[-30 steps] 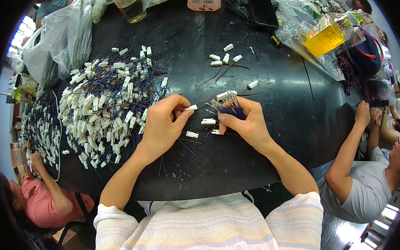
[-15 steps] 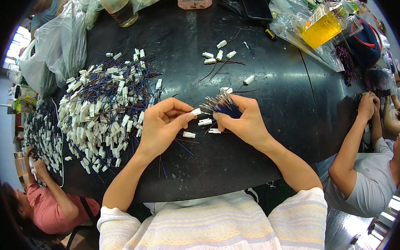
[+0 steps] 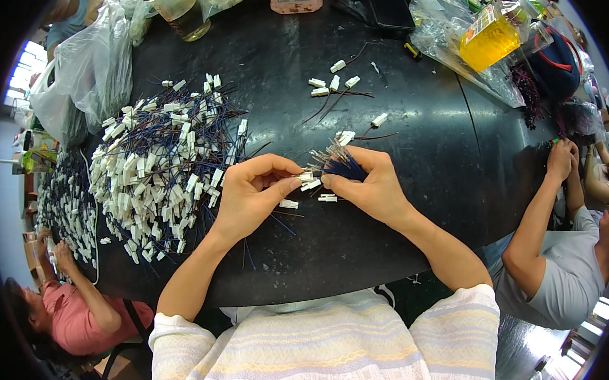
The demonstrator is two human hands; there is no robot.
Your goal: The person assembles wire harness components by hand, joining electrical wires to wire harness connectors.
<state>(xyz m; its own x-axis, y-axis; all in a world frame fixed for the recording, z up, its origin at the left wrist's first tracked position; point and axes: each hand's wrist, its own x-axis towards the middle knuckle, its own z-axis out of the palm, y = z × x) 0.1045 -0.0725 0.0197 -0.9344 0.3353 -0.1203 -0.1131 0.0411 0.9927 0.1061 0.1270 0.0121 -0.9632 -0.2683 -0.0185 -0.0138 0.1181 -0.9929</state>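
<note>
Between the thumb and forefinger of my left hand [image 3: 258, 191] is a small white plastic connector [image 3: 306, 176]. My right hand [image 3: 374, 186] is closed round a bundle of dark blue wires [image 3: 346, 166], whose silvery terminal ends fan out toward the upper left. The held connector meets the right fingertips at the bundle; whether a wire sits inside it I cannot make out. Just below and beside the fingers lie loose connectors, one [image 3: 289, 204] under my left fingertips and another [image 3: 327, 198] under my right thumb. One more [image 3: 345, 137] rests behind the bundle.
A large heap of wired white connectors [image 3: 156, 170] covers the table's left side. Several more [image 3: 334, 83] lie scattered farther back. Clear plastic bags [image 3: 92, 65], a yellow bottle [image 3: 489, 42] and a black tray-like object [image 3: 388, 9] stand around the far edge. Co-workers sit at both sides.
My left hand has moved slightly right and down, bringing the connector up against the wire bundle by my right fingertips. The right hand has hardly moved.
</note>
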